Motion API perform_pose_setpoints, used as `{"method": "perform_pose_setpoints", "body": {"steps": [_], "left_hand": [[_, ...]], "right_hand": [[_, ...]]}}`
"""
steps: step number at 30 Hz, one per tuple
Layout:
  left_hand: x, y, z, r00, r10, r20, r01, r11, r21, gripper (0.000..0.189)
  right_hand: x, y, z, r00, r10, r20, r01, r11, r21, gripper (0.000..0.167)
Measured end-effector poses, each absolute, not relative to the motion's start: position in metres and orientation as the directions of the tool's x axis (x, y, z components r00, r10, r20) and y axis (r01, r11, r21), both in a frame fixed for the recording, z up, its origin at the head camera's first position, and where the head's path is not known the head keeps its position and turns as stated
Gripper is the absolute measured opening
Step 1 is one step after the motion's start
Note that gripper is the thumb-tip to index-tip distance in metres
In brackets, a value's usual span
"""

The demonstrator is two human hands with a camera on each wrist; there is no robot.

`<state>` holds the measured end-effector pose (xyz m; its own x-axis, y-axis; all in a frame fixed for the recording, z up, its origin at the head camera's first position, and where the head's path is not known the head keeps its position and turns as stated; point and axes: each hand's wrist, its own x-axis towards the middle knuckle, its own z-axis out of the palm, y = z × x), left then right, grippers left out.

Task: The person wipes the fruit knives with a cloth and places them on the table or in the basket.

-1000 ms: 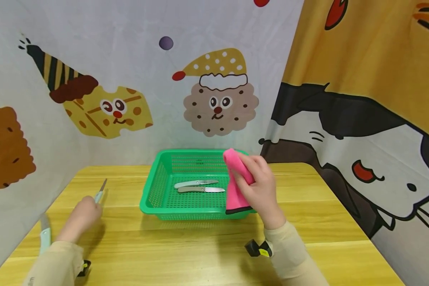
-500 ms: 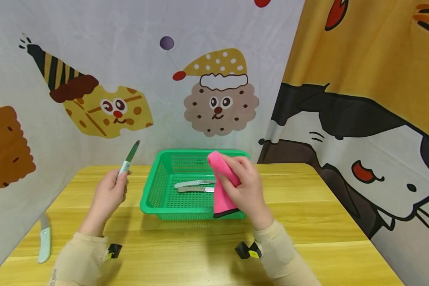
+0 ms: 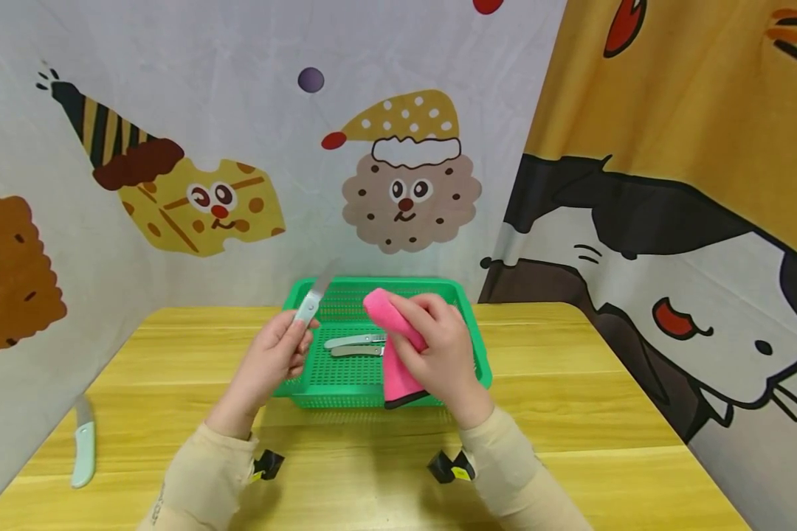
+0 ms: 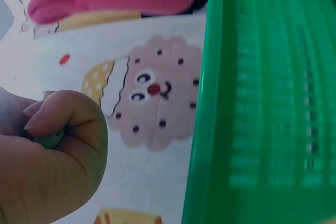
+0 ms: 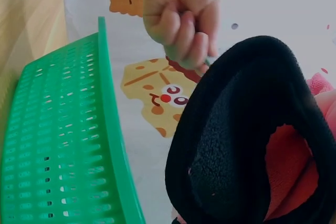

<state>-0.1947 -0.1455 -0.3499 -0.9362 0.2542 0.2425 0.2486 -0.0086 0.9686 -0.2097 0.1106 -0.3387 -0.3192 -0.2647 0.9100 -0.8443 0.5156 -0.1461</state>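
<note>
My left hand (image 3: 275, 354) grips the pale green handle of a small knife (image 3: 311, 301), its blade pointing up and away over the left rim of the green basket (image 3: 481, 354). In the left wrist view only a bit of the handle (image 4: 51, 140) shows inside the curled fingers. A pink cloth (image 3: 398, 361) with a black edge is bunched in my right hand (image 3: 441, 350), in front of the basket's right part. Its black-edged opening (image 5: 226, 129) fills much of the right wrist view. Two knives (image 3: 355, 341) lie side by side in the basket, their blades hidden by the cloth.
Another knife with a pale green handle (image 3: 84, 453) lies at the left edge of the wooden table (image 3: 604, 442). Behind the table hangs a curtain (image 3: 239, 110) printed with cartoon food and an animal.
The left hand has lifted the knife from the left side of the table and carried it rightward to the basket. The right hand with the cloth has shifted left.
</note>
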Motion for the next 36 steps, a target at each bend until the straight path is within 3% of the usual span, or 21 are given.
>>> {"method": "perform_pose_setpoints", "body": {"steps": [12, 18, 28, 36], "left_hand": [[-0.198, -0.105, -0.358, -0.829, 0.418, 0.372, 0.391, -0.043, 0.919, 0.028], [-0.195, -0.095, -0.359, -0.824, 0.453, 0.341, 0.353, -0.06, 0.934, 0.028], [-0.188, -0.088, -0.358, -0.856, 0.444, 0.265, 0.238, -0.115, 0.964, 0.027], [-0.19, -0.083, -0.36, -0.828, 0.485, 0.282, 0.206, -0.205, 0.957, 0.026]], "right_hand": [[-0.211, 0.099, -0.342, -0.299, -0.364, 0.882, -0.792, 0.611, -0.016, 0.046], [-0.214, 0.1, -0.347, -0.319, -0.38, 0.868, -0.764, 0.645, 0.002, 0.044], [-0.229, 0.115, -0.336, -0.307, -0.282, 0.909, -0.706, 0.708, -0.019, 0.046], [-0.234, 0.13, -0.325, -0.338, -0.218, 0.915, -0.666, 0.742, -0.07, 0.039]]}}
